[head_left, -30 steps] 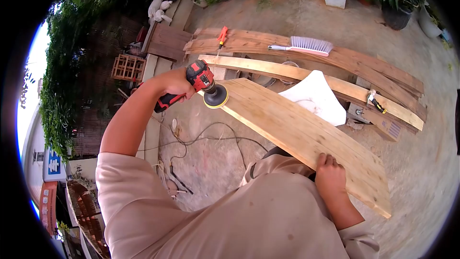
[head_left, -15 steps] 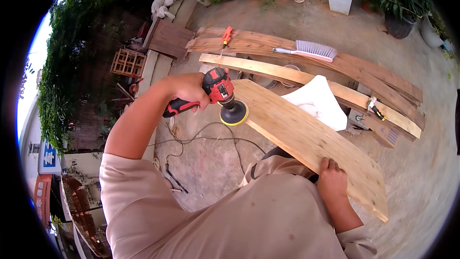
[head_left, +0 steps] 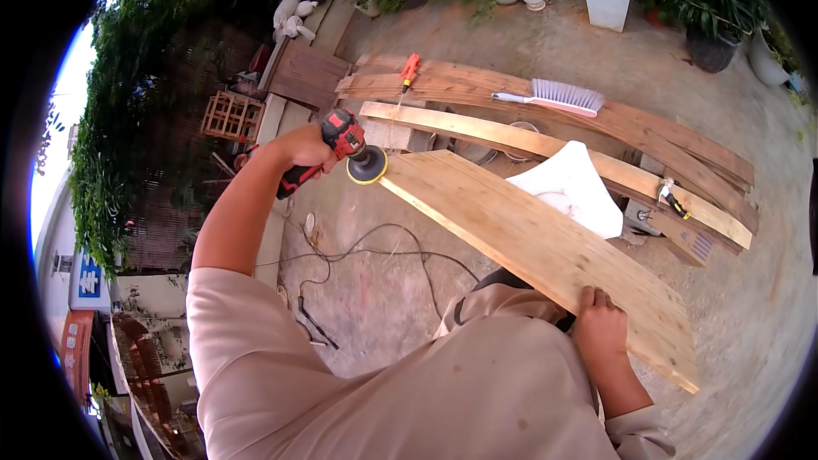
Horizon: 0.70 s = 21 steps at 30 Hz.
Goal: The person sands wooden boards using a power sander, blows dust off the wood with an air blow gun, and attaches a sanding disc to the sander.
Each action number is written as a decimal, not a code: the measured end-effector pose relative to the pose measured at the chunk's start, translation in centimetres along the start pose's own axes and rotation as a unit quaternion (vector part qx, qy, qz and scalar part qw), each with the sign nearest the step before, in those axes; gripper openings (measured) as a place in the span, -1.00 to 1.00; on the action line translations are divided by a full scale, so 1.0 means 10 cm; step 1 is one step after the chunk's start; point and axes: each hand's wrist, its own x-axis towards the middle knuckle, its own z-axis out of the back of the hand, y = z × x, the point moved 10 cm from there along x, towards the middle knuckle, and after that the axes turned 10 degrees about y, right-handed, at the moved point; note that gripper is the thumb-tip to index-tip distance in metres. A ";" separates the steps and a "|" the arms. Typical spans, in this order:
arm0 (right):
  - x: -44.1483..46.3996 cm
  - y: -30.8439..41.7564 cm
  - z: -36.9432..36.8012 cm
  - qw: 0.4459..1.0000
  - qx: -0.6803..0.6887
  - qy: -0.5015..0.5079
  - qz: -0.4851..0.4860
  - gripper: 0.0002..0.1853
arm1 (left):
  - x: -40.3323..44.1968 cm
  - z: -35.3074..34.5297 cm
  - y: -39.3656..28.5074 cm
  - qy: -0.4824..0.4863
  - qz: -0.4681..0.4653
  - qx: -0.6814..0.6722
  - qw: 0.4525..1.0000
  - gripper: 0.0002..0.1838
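A red-and-black power tool [head_left: 343,138] is being held in the left hand [head_left: 311,153], its grip being clamped around the handle, while the round pad [head_left: 368,164] is being kept right at the corner of the wooden board [head_left: 528,238]. The board is lying across a white plastic piece [head_left: 571,187], and its near edge is being touched by the right hand [head_left: 601,324], fingers bending over the top; whether that grip is being closed cannot be told.

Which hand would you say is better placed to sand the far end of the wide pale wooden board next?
Probably the left hand: it holds the red-and-black power tool, with the round, yellow-rimmed pad beside that end. The right hand rests on the board, apparently steadying it.
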 end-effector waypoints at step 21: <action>0.07 -0.09 0.07 1.000 0.029 0.003 0.001 -0.58 | -0.23 0.34 0.08 -0.081 -0.042 -0.035 0.995 -0.76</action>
